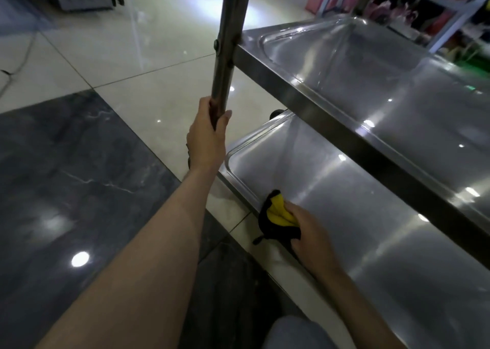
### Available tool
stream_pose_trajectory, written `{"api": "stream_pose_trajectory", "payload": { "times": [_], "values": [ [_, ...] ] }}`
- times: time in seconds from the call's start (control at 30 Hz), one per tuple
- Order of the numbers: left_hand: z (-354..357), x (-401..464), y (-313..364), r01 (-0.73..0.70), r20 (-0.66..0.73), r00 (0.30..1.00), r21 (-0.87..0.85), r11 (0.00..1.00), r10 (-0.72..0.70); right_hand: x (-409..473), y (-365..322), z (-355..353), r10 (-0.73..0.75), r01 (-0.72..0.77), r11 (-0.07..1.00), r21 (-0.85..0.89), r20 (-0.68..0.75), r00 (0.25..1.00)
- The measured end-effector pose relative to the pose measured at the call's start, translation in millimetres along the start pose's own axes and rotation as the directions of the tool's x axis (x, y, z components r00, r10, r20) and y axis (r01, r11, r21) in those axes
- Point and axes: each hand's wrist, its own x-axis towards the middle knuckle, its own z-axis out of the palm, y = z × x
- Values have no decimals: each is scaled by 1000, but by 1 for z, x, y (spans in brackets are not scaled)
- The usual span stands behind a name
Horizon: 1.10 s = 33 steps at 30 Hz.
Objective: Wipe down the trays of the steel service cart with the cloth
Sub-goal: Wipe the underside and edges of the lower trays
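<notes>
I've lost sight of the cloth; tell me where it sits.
In the head view, the cloth lies on the lower tray's near-left rim, held in the right hand.

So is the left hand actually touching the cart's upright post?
Touching. In the head view the left hand wraps its fingers and thumb around the steel post, with no gap visible.

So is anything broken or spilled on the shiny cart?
Nothing stands out. Both steel trays, the upper tray and the lower tray, look smooth and bare, with no spill or dent showing. The left hand grips the cart post, and the right hand holds the cloth on the lower tray's edge.
</notes>
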Motion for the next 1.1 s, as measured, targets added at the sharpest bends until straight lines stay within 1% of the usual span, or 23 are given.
{"api": "stream_pose_trajectory", "payload": {
  "times": [0.07,0.13,0.23,0.33,0.43,0.5,0.57,0.7,0.77,0.9,0.97,1.1],
  "values": [
    [2,-1,0,14,-26,1000,-3,1000,-14,-36,10,-12,81,-81,997,16,-3,997],
    [4,-3,-1,13,-46,999,-13,1000,-14,-57,15,-18,106,-105,994,18,-26,994],
    [2,-3,-3,15,-43,999,-17,1000,-16,-50,10,-16,134,-135,991,-15,-62,989],
    [-1,-1,-4,9,-36,999,-42,999,-11,-14,-9,-2,145,-145,989,-8,-30,989],
    [-3,0,-8,-24,-47,999,-56,998,21,40,-38,22,81,-81,997,17,-21,996],
    [-4,1,-12,-30,-51,998,-60,998,27,80,-62,40,62,-61,998,29,-21,998],
    [-4,2,-14,-30,-47,999,-68,997,27,115,-83,56,13,-12,1000,17,-38,999],
    [-4,2,-13,-24,-45,999,-110,994,19,153,-97,76,-26,26,1000,4,-57,998],
    [-5,1,-12,-23,-47,999,-120,993,17,152,-94,75,-39,39,999,-7,-61,997],
    [-5,-2,-8,-14,-31,999,-138,990,10,128,-82,64,-38,38,999,-26,-2,999],
    [-8,0,-7,12,-11,1000,-153,988,-14,110,-76,56,-17,17,1000,2,8,1000],
    [-17,7,-6,36,58,998,-167,985,-27,65,-64,31,42,-42,999,-12,10,999]
  ]
}}
